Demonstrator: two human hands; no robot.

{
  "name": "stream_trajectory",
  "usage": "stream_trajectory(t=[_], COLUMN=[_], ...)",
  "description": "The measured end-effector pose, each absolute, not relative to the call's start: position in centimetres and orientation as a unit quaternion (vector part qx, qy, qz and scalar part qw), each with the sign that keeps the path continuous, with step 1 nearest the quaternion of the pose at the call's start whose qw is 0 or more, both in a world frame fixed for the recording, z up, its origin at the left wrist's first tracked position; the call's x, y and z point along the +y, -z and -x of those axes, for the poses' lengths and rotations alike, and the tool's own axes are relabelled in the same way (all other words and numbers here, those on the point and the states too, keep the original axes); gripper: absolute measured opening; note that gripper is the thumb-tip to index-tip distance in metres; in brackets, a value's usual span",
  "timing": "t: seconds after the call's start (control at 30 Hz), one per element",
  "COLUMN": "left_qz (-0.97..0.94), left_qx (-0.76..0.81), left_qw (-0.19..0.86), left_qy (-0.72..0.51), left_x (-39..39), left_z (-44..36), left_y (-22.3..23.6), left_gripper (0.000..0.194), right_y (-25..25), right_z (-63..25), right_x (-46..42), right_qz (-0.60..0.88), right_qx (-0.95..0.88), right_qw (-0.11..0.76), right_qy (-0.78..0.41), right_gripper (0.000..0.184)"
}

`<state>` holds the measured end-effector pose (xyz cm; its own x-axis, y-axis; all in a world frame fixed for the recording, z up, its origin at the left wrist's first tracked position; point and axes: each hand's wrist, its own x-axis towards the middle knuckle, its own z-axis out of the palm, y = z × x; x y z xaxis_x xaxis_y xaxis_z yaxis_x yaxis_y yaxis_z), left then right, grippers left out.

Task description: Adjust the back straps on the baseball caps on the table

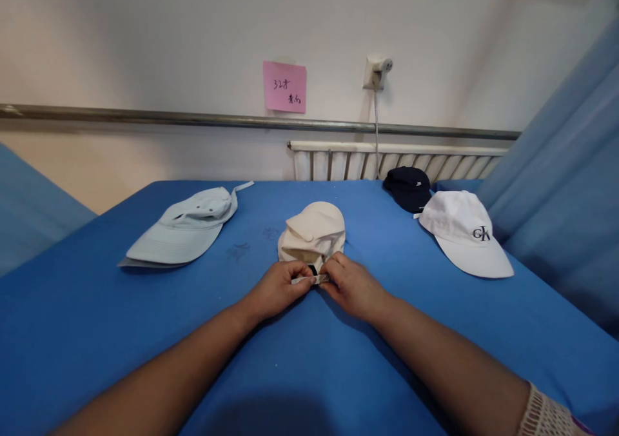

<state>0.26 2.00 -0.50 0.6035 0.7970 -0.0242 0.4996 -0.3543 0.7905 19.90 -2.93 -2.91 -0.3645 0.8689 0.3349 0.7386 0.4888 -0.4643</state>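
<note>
A cream baseball cap [316, 223] lies on the blue-covered table, its back opening towards me. At that opening, my left hand [280, 286] pinches the cap's strap [300, 280] between thumb and fingers. Close beside it, my right hand [352, 284] is closed on the strap at its metal buckle [323, 279]. The fingertips of both hands almost meet and partly cover strap and buckle. Whether the strap is threaded through the buckle I cannot tell.
A pale green cap [178, 233] with a loose strap lies to the left. On the right are a white cap [459, 223] with dark letters and a navy cap [407, 184]. Behind the blue table [120, 333] stand a radiator [338, 164], a metal rail [193, 120] and a plugged socket [370, 73].
</note>
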Motion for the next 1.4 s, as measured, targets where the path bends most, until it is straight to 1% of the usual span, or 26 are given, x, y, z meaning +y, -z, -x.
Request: stream_trajectory(t=[0.2, 0.37, 0.53, 0.77, 0.93, 1.2, 1.4], left_qz=[-0.805, -0.803, -0.802, -0.803, -0.794, -0.789, -0.795], left_qx=[0.4, 0.395, 0.397, 0.397, 0.392, 0.383, 0.389], left_qw=[0.398, 0.41, 0.411, 0.404, 0.426, 0.443, 0.421], left_qy=[-0.184, -0.178, -0.174, -0.183, -0.185, -0.186, -0.196], left_x=[1.96, 2.06, 2.1, 1.94, 1.93, 1.89, 1.74], left_z=[-0.32, -0.26, -0.22, -0.29, -0.27, -0.18, -0.3], left_y=[0.45, 0.54, 0.62, 0.62, 0.67, 0.88, 0.8], left_gripper=[0.024, 0.024, 0.028, 0.024, 0.028, 0.029, 0.027], right_y=[3.01, 2.89, 2.7, 2.8, 2.73, 2.87, 3.04], right_z=[-19.81, -20.1, -20.3, -20.28, -20.28, -20.36, -20.27], right_x=[-2.94, -2.91, -2.92, -2.9, -2.91, -2.82, -2.7], right_qz=[0.479, 0.457, 0.46, 0.437, 0.44, 0.422, 0.414], right_qx=[-0.821, -0.829, -0.832, -0.84, -0.837, -0.844, -0.841], right_qw=[0.279, 0.288, 0.277, 0.291, 0.296, 0.302, 0.316], right_qy=[-0.134, -0.146, -0.138, -0.139, -0.136, -0.138, -0.143], right_gripper=[0.007, 0.009, 0.01, 0.011, 0.009, 0.01, 0.01])
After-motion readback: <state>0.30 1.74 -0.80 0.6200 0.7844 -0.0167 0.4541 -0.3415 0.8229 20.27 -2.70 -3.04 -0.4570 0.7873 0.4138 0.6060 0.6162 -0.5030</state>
